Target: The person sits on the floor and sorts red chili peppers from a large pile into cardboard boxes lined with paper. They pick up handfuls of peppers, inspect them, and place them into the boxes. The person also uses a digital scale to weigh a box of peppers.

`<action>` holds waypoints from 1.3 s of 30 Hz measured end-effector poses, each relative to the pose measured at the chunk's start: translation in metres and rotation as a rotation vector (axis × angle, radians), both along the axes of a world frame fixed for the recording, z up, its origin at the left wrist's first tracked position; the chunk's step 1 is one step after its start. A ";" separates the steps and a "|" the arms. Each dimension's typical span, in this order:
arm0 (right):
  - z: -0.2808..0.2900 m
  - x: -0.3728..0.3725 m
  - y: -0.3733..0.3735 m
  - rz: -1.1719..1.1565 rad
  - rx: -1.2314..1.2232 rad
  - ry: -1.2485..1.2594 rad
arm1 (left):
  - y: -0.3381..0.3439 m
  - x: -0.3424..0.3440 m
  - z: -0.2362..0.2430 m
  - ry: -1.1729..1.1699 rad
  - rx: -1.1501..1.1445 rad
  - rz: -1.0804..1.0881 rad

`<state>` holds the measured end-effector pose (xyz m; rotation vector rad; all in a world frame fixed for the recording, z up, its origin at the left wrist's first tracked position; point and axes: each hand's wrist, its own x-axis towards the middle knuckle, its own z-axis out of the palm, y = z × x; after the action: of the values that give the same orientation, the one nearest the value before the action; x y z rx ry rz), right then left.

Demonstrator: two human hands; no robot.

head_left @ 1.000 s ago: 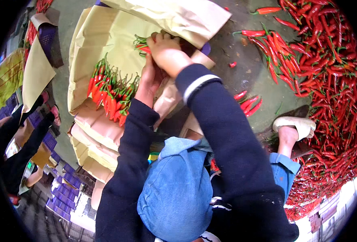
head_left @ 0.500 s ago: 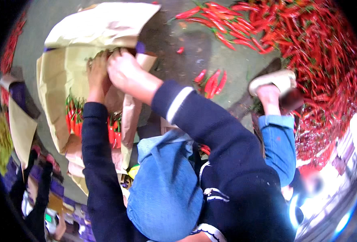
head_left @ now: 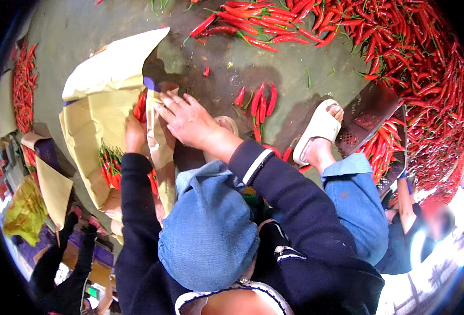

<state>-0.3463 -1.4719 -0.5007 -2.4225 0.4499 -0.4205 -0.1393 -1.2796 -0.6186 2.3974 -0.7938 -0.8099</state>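
Note:
Inside the paper-lined purple crate (head_left: 149, 83), my left hand (head_left: 135, 134) is closed around red chili peppers (head_left: 140, 107) near the far right corner. My right hand (head_left: 189, 121) lies just to the right, fingers spread and empty, its fingertips at the crate's paper-covered right edge. Brown lining paper (head_left: 87, 123) covers the sides, and a pale paper flap (head_left: 111, 65) stands out over the far end. Nearer to me in the crate, a bunch of chili peppers (head_left: 111, 164) with green stems lies partly behind my left forearm.
A large heap of red chili peppers (head_left: 431, 94) spreads at the right, with a looser pile (head_left: 261, 23) at the far side. Several chilies (head_left: 263, 105) lie on the floor beside my slippered foot (head_left: 316, 128). A dark plastic crate (head_left: 366, 113) stands there. Other people work lower left and lower right.
My right hand has come away from my left, moving right and nearer, and its fingers have spread. The chilies in my left hand now show. The whole view has shifted.

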 end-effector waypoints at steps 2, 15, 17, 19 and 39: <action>-0.009 -0.004 -0.001 -0.029 0.016 0.025 | -0.032 -0.016 0.021 0.268 0.040 0.145; -0.084 -0.037 -0.254 -0.436 -0.317 0.136 | -0.292 -0.079 0.161 -0.240 -0.404 -0.159; -0.097 -0.041 -0.269 -0.391 -0.364 0.150 | -0.360 -0.058 0.112 -0.600 -0.385 -0.445; -0.098 -0.047 -0.264 -0.290 -0.304 0.132 | -0.410 -0.036 0.064 -0.854 -0.226 -0.486; -0.043 -0.197 -0.190 -0.051 0.349 0.190 | -0.327 -0.189 0.070 -0.416 -0.049 -0.682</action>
<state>-0.5436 -1.6620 -0.5439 -2.1210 0.6145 -0.1191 -0.3286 -1.6062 -0.5489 2.2806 -1.8307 -0.5032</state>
